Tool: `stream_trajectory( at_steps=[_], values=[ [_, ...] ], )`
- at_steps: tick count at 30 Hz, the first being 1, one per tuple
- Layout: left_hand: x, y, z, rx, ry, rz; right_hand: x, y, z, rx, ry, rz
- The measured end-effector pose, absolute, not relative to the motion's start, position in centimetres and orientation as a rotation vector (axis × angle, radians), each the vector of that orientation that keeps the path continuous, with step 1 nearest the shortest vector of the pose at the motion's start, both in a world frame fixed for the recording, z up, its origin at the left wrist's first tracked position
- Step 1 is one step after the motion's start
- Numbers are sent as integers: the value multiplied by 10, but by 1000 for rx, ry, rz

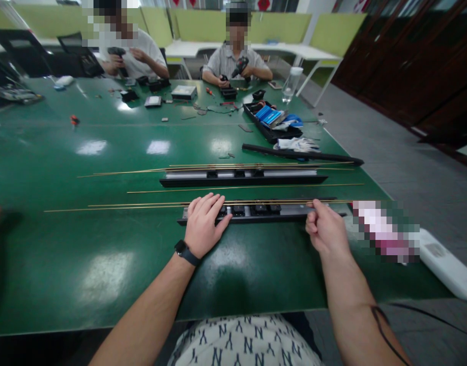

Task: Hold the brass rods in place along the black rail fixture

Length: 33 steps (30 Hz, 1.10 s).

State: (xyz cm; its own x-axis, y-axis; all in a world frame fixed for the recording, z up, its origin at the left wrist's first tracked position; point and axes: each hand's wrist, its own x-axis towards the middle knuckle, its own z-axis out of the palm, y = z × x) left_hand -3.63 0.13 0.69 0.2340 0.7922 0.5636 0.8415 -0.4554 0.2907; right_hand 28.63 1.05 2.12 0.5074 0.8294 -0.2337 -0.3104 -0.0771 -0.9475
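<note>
In the head view a black-edged metal rail (290, 212) with several black blocks set in its channel lies on the green table. Thin brass-coloured rods (142, 205) run along its top and stick out far to the left. My left hand (205, 223) lies flat over the rail's left part, fingers stretched across the rods. At the right end my right hand (327, 223) is closed, its forefinger and thumb at the rods. A speck of red shows beside those fingertips; what they grip is too small to make out.
Farther back lie a second rail (237, 181) with rods on it, a single rod (244, 188), a long black strip (302, 154), gloves (296, 145) and a filled black tray (273, 133). A white device (447, 264) sits at right. Two people work across the table with drills.
</note>
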Motion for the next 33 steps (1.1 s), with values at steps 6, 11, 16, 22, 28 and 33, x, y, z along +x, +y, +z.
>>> stream_trajectory(
  at_steps=[6, 11, 16, 22, 28, 33],
  values=[
    [-36, 1, 7, -2396, -1589, -1036, 287, 12, 19, -1319, -503, 1018],
    [-36, 1, 7, -2396, -1591, -1038, 286, 12, 21, -1335, -510, 1012],
    [-36, 1, 6, -2399, -1597, -1039, 285, 11, 22, -1339, -509, 1013],
    [-36, 1, 7, -2400, -1586, -1033, 287, 11, 19, -1333, -520, 1006],
    [-36, 1, 6, -2396, -1581, -1031, 287, 11, 20, -1333, -520, 1004],
    [-37, 1, 6, -2393, -1578, -1030, 287, 11, 19, -1325, -520, 1007]
  ],
)
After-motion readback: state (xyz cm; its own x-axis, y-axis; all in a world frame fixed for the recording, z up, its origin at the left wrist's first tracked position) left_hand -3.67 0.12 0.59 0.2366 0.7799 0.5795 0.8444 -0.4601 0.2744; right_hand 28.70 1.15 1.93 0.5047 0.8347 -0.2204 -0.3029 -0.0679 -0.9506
